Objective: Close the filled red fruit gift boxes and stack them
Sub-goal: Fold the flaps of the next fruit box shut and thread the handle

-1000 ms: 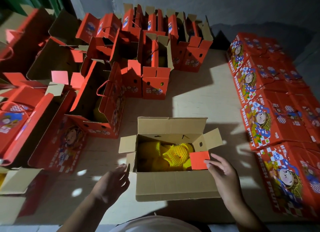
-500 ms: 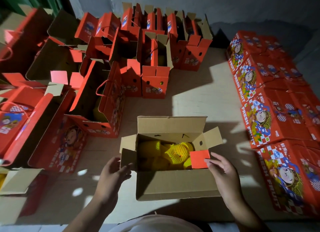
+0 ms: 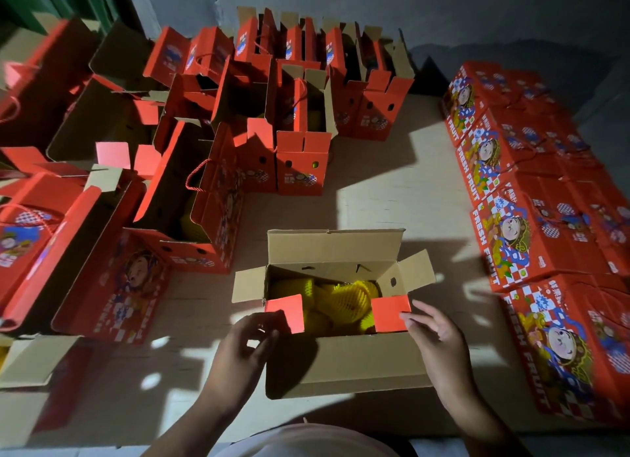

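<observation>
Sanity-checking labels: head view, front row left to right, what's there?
Open red box lying on its side → left hand → left red tab → netted yellow fruit → right red tab → right hand → closed red box.

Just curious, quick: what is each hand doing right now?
Left hand: pinches the left red tab.
Right hand: fingers straight, touching the right red tab.

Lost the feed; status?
Left hand pinches left red tab; right hand touches right red tab. Box open, fruit inside. Nothing blocking.
</observation>
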